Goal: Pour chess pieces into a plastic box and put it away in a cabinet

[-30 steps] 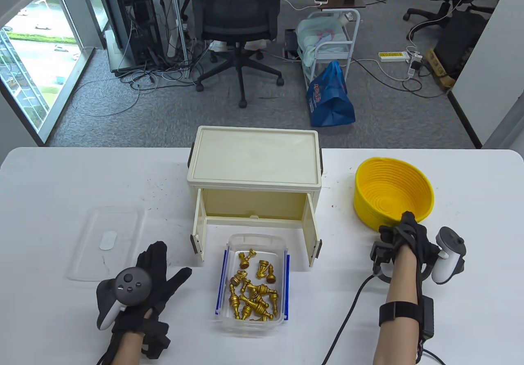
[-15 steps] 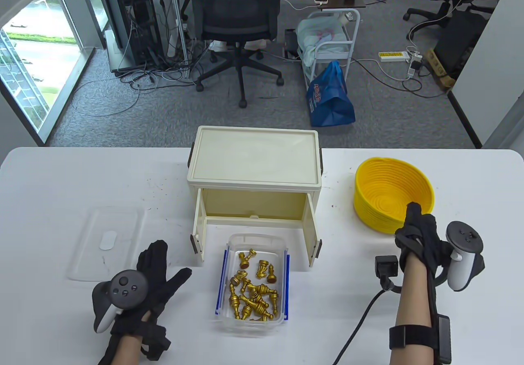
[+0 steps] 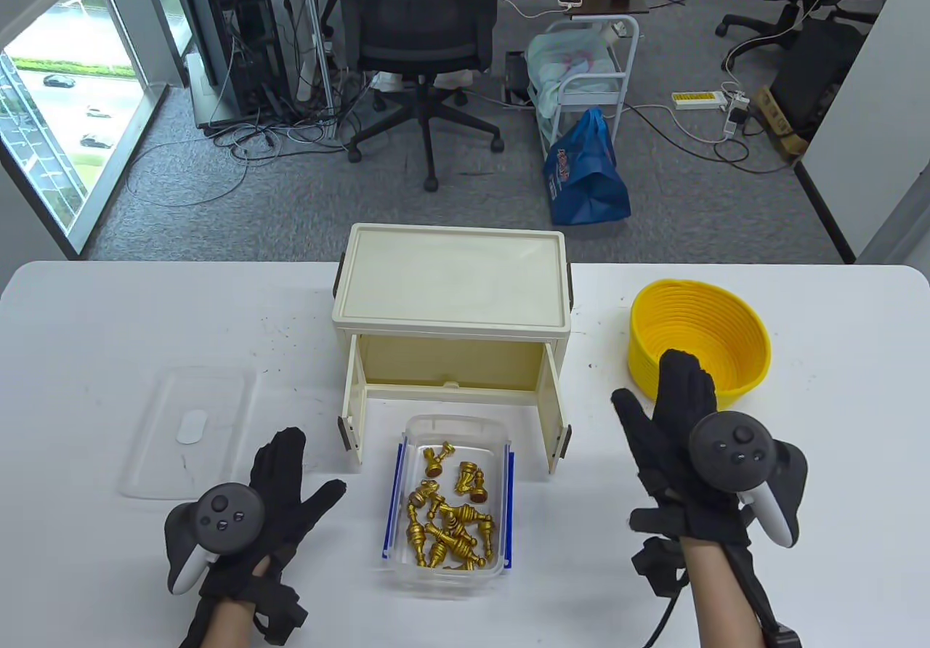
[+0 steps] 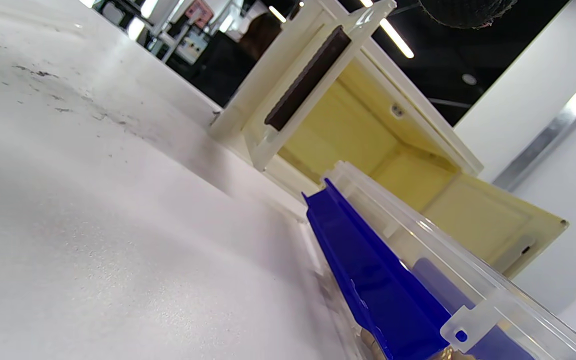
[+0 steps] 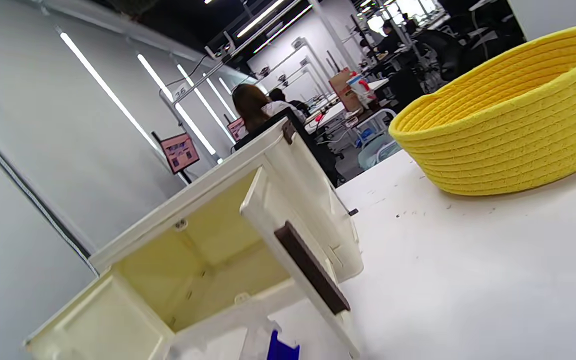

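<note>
A clear plastic box [image 3: 452, 430] with blue side clips stands on the white table in front of the cabinet; several gold chess pieces [image 3: 448, 521] lie in it. The cream cabinet [image 3: 450, 281] stands behind it with both doors swung open, its inside bare [image 5: 208, 265]. My left hand [image 3: 280, 492] lies flat and open on the table left of the box, holding nothing. My right hand [image 3: 672, 415] is open, fingers spread, right of the box and in front of the yellow basket [image 3: 726, 314]. The box's blue clip shows in the left wrist view [image 4: 368, 270].
The box's clear lid [image 3: 189, 430] lies flat on the table at the left, just beyond my left hand. The yellow woven basket also shows in the right wrist view [image 5: 508, 125]. The open cabinet doors [image 3: 556, 415] flank the box's far end.
My right hand has let go of the yellow basket's rim, turned palm down and moved left toward the box. My left hand has barely shifted.
</note>
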A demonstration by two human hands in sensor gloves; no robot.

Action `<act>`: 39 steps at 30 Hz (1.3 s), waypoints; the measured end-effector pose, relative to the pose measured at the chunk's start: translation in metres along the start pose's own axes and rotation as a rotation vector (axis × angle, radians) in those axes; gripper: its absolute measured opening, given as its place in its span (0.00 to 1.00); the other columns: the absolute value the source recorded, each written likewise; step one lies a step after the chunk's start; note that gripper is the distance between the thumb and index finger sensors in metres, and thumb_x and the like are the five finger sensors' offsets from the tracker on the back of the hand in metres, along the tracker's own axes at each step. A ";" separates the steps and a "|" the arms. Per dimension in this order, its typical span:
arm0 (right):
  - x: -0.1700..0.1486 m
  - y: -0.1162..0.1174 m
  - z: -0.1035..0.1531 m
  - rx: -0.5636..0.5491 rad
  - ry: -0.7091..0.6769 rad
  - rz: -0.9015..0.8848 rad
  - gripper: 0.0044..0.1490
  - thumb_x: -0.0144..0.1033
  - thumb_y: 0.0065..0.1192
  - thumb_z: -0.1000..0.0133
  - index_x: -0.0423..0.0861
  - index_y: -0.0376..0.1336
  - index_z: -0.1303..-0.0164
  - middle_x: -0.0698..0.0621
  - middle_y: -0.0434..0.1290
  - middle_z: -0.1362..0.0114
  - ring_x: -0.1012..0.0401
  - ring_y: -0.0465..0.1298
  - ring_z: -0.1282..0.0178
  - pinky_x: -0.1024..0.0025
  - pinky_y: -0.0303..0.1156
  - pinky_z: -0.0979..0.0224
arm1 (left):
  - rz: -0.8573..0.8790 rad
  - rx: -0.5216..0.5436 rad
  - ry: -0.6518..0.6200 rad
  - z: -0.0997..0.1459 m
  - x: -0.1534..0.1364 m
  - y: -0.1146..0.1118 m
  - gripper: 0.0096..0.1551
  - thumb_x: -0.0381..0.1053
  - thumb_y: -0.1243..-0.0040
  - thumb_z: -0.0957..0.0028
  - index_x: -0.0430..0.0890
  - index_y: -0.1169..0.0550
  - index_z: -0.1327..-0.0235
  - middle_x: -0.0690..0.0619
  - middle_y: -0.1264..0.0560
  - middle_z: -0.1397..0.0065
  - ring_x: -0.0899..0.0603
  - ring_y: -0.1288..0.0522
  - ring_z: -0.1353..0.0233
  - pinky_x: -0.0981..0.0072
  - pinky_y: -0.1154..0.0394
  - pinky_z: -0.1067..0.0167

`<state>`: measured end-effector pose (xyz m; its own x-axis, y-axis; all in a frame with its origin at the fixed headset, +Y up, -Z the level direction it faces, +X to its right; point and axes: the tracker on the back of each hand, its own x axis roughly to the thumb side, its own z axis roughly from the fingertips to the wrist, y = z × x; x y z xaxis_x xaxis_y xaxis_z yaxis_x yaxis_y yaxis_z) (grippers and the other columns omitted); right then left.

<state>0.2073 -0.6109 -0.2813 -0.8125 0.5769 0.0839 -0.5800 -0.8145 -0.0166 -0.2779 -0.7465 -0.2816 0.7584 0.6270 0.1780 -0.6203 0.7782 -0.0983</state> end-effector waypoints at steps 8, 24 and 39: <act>0.000 0.052 0.022 0.040 -0.067 0.241 0.60 0.68 0.47 0.33 0.36 0.35 0.09 0.32 0.41 0.08 0.31 0.44 0.13 0.30 0.44 0.23 | -0.038 -0.008 -0.001 0.000 0.003 -0.002 0.62 0.73 0.56 0.33 0.33 0.55 0.04 0.27 0.53 0.07 0.16 0.55 0.15 0.23 0.48 0.25; -0.053 0.131 0.015 0.241 0.039 0.187 0.60 0.69 0.44 0.32 0.37 0.32 0.09 0.32 0.39 0.08 0.30 0.41 0.13 0.31 0.44 0.22 | -0.185 -0.052 0.064 -0.005 0.000 -0.010 0.63 0.73 0.53 0.34 0.33 0.54 0.03 0.27 0.52 0.07 0.16 0.54 0.15 0.23 0.48 0.25; -0.060 0.129 0.018 0.248 0.044 0.162 0.59 0.68 0.42 0.31 0.37 0.31 0.10 0.32 0.38 0.08 0.31 0.40 0.13 0.31 0.43 0.22 | -0.588 0.027 0.615 -0.055 0.001 0.049 0.52 0.63 0.44 0.33 0.37 0.44 0.04 0.29 0.41 0.09 0.21 0.39 0.16 0.27 0.36 0.25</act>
<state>0.1827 -0.7515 -0.2702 -0.8983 0.4358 0.0564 -0.4149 -0.8834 0.2180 -0.2966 -0.7054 -0.3403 0.9277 0.0352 -0.3716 -0.0901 0.9872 -0.1314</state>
